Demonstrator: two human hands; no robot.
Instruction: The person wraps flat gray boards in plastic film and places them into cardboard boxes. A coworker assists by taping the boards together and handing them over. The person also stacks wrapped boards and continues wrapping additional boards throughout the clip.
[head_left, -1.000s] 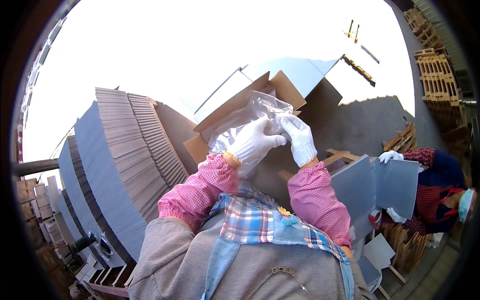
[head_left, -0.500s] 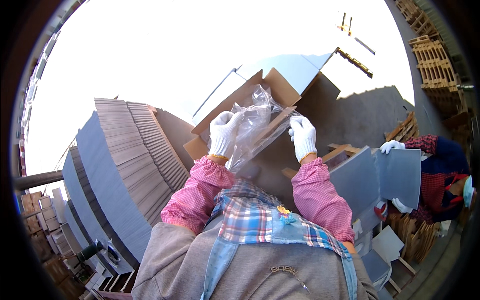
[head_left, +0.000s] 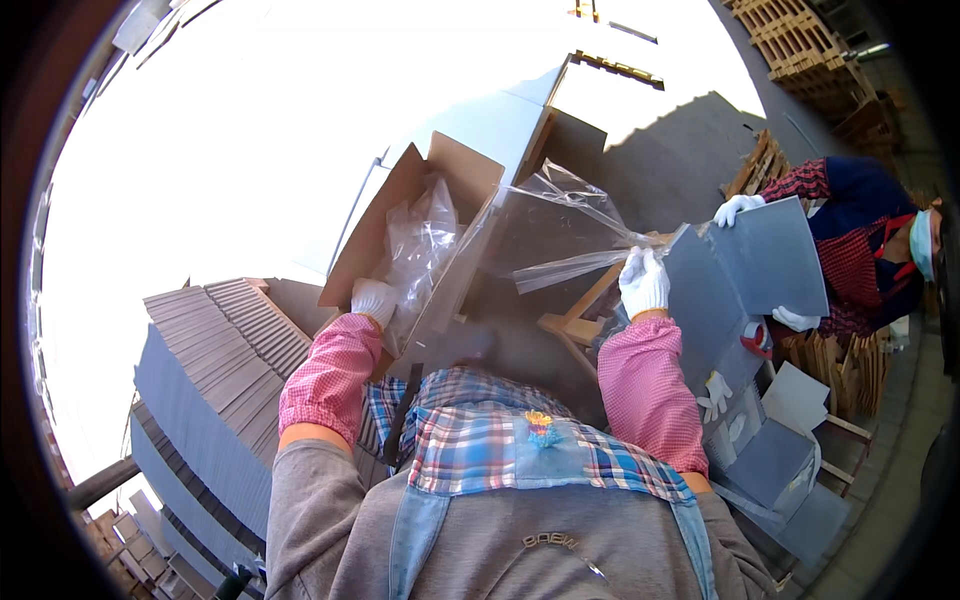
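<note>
You have one open cardboard box point(head_left: 368, 222) in front of you, and one crumpled mass of clear plastic point(head_left: 428, 235) lies inside it. One stretch of clear film point(head_left: 560, 232) spans the space to the right of the box; you cannot tell from this view whether the two are a single piece. Both of your hands wear white gloves. Your left hand point(head_left: 374, 301) is at the near left part of the box, against the plastic, with its fingertips hidden, so whether its grip is spread or pressed together cannot be told. Your right hand point(head_left: 643, 284), well to the right of the box, has its grip pinched on one gathered end of the film. Just beyond that hand, farther right of the box, two grey panels point(head_left: 772, 262) meet along an edge, and one co-worker point(head_left: 868, 255) has two white-gloved hands on the outer one. One red tape roll point(head_left: 757, 340) is near the panels, and one loose white glove point(head_left: 715, 397) lies below them, to the right of the box and nearer you. One wooden frame point(head_left: 578, 327) stands between the box and the panels. Left of the box and nearer you, grey boards point(head_left: 205, 425) stand in several stacks, too overlapped to count.
</note>
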